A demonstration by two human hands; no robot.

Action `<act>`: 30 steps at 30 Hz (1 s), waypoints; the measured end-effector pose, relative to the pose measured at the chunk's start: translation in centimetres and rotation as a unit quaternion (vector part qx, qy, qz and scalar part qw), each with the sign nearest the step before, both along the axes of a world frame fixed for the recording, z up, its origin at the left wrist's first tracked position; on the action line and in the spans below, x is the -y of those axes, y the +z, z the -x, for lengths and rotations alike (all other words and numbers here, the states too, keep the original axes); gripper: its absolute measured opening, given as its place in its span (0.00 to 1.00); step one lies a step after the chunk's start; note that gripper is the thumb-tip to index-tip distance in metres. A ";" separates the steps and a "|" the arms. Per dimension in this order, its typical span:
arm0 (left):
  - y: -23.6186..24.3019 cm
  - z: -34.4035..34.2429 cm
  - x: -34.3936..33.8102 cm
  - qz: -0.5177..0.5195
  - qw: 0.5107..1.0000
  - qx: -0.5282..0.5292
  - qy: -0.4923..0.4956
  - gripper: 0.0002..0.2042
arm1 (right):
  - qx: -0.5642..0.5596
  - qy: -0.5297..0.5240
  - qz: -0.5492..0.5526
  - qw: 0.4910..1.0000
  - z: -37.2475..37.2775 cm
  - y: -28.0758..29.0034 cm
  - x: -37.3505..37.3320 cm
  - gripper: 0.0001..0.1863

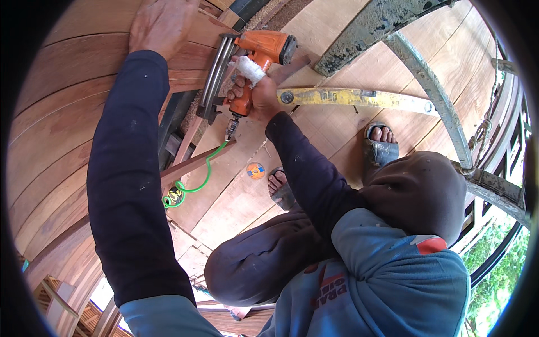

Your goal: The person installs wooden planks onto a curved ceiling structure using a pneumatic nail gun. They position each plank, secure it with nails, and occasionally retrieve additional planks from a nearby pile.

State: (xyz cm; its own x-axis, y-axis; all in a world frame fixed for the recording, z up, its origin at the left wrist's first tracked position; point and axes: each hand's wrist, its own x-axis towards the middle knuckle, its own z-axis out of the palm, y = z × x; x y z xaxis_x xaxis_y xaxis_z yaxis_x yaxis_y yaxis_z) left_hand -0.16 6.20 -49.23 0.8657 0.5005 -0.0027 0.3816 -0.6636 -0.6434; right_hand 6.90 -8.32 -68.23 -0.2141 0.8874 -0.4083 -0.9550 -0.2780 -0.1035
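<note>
My right hand [257, 95] grips the handle of an orange nail gun [264, 45], with white wrapping around one digit. The tool's grey metal magazine [218, 73] runs beside the wooden plank wall, its nose end turned toward the planks. A green air hose [206, 171] joins the handle's base and curls down to the floor. Against the curved wooden planks [84, 62] rests my left hand [160, 27], back side up. Its fingers are mostly cut off by the top edge of the picture, so how they are held is hidden.
A yellow spirit level [359, 98] lies on the plank floor right of the nail gun. Near my feet are an orange and blue disc [255, 171] and a tape measure [176, 195]. Paint-splattered metal framework [432, 84] stands on the right, with a railing beyond.
</note>
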 end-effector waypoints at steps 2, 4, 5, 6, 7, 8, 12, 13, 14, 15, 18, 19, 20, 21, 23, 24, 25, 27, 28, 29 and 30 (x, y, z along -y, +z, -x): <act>0.4 -0.5 0.4 -0.010 1.000 -0.005 0.000 0.04 | 0.003 -0.003 -0.009 1.000 0.3 -0.2 -0.2 0.18; 0.3 -0.6 0.5 -0.003 1.000 -0.007 0.003 0.04 | 0.009 -0.008 -0.010 1.000 0.3 -0.4 -0.2 0.18; 0.2 -0.6 0.5 -0.001 1.000 -0.008 0.004 0.04 | 0.015 -0.011 -0.013 1.000 0.3 -0.5 -0.3 0.18; 0.2 -0.7 0.4 -0.004 1.000 -0.007 0.001 0.04 | 0.021 -0.015 -0.015 1.000 0.3 -0.7 -0.5 0.18; 0.2 -0.8 0.4 -0.007 1.000 -0.006 0.001 0.04 | 0.017 -0.018 -0.015 1.000 0.2 -0.6 -0.5 0.17; 0.2 -0.8 0.4 -0.010 1.000 -0.004 0.000 0.04 | 0.012 -0.021 -0.015 1.000 0.0 -0.5 -0.6 0.17; 1.1 -0.5 1.2 -0.008 1.000 -0.013 0.016 0.04 | 0.021 0.004 -0.010 1.000 0.0 0.0 -0.7 0.17; 0.6 -0.8 0.8 -0.011 1.000 -0.012 0.006 0.04 | 0.014 -0.003 -0.007 1.000 -0.2 -0.3 -0.8 0.17; 0.2 -1.1 0.5 -0.015 1.000 -0.011 -0.003 0.04 | 0.007 -0.009 -0.004 1.000 -0.4 -0.5 -0.9 0.16; -0.2 -1.3 0.2 -0.008 1.000 -0.005 -0.010 0.04 | 0.000 -0.015 -0.001 1.000 -0.7 -0.8 -1.0 0.16; 0.8 -0.3 0.9 -0.004 1.000 -0.008 0.005 0.04 | 0.013 0.018 0.007 1.000 -0.2 0.3 -0.6 0.11; 0.5 -0.4 0.6 -0.002 1.000 -0.002 -0.004 0.04 | 0.022 0.012 0.007 1.000 -0.4 0.1 -0.7 0.10; 0.2 -0.5 0.4 -0.001 1.000 0.004 -0.013 0.04 | 0.030 0.006 0.008 0.999 -0.5 -0.2 -0.8 0.09; 0.0 -0.8 0.2 0.004 1.000 0.000 -0.004 0.04 | 0.039 0.001 0.009 0.999 -0.7 -0.4 -0.9 0.09; 0.3 -0.9 0.6 0.008 0.999 -0.016 0.027 0.05 | 0.030 -0.005 0.009 1.000 -0.5 -0.8 -1.1 0.09; 0.0 -1.0 0.8 0.016 1.000 0.010 0.006 0.06 | 0.026 -0.008 0.008 1.000 -0.5 -1.0 -1.1 0.09; -0.4 -1.0 0.9 0.021 0.999 0.035 -0.011 0.07 | 0.016 -0.003 0.005 1.000 -0.5 -0.9 -1.0 0.09; -1.0 -1.5 2.5 -0.023 0.992 0.110 -0.062 0.08 | -0.004 0.015 -0.008 1.000 -0.8 -0.3 -0.3 0.10; -1.9 -1.4 3.2 -0.016 0.990 0.139 -0.034 0.11 | -0.016 0.021 -0.009 1.000 -1.0 -0.7 0.3 0.11; -2.5 -1.4 4.0 -0.010 0.986 0.166 -0.004 0.14 | -0.030 0.030 -0.015 0.999 -1.1 -1.2 1.1 0.12; -3.8 -0.6 3.9 0.048 0.979 0.176 0.089 0.22 | -0.023 0.037 0.001 0.999 -1.3 -1.6 1.8 0.12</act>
State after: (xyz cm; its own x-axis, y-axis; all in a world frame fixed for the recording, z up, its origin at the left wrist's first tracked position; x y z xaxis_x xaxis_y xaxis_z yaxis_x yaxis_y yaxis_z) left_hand 0.42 2.34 -53.01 0.7208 0.6556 0.2251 0.6833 -0.6177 -0.3893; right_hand 8.16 -10.15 -69.88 -0.2971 0.8677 -0.3986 -0.9356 -0.3479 -0.0600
